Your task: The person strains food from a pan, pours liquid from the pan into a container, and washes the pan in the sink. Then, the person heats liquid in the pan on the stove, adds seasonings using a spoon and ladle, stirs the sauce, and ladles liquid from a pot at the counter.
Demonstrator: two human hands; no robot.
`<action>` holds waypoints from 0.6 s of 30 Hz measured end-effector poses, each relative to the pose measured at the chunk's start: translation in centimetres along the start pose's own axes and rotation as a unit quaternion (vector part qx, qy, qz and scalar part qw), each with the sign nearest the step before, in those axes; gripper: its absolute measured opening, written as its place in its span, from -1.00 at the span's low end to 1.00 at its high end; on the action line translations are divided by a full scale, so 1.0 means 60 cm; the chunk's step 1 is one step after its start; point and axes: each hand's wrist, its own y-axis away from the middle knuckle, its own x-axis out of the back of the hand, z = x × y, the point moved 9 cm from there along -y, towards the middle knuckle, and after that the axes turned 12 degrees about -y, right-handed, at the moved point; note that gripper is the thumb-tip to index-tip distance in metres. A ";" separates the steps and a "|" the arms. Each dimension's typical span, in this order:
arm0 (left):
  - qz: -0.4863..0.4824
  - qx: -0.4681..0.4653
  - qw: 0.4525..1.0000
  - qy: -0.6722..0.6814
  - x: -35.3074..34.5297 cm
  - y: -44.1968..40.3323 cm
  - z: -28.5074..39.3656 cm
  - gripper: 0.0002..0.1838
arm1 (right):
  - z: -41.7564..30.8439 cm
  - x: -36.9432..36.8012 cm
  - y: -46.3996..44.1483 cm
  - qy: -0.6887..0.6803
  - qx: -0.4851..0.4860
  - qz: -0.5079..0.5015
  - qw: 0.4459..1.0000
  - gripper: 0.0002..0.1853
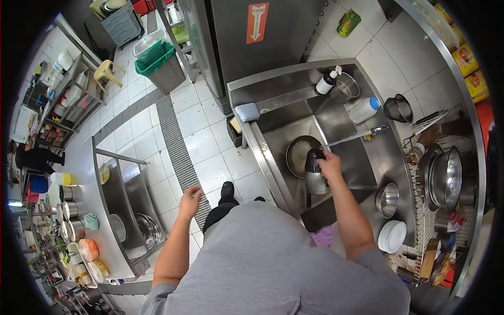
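Observation:
My right hand (pixel 330 167) is closed around the handle of a steel carafe with a black lid (pixel 317 182), held upright over the sink (pixel 353 167). Beneath and just beyond the carafe lies a frying pan (pixel 296 148) in the basin, partly covered by it; a dark handle shows below the carafe. The faucet spout (pixel 346 139) reaches over the basin close to the lid. Away from the sink, my left hand (pixel 190 202) hangs over the tiled floor, its fingers loosely bent and holding nothing.
A dark pump bottle (pixel 326 82), a steel pot (pixel 346 87) and a blue-capped bottle (pixel 364 110) stand along the sink's far side. On its right ledge are a steel bowl (pixel 387 200) and stacked white plates (pixel 392 236). A sponge (pixel 247 112) sits at the left corner.

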 end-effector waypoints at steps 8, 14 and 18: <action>-0.332 0.187 0.835 -0.396 -0.057 0.230 -0.482 -0.67 | -0.087 0.037 -0.164 0.142 0.159 -0.049 0.976 -0.66; -0.114 0.304 0.940 -0.108 -0.004 0.325 -0.372 -0.66 | 0.002 0.157 -0.272 -0.093 -0.060 0.008 0.994 -0.78; -0.084 0.297 0.950 -0.053 -0.012 0.319 -0.363 -0.67 | 0.023 0.214 -0.292 -0.149 -0.060 0.120 0.980 -0.82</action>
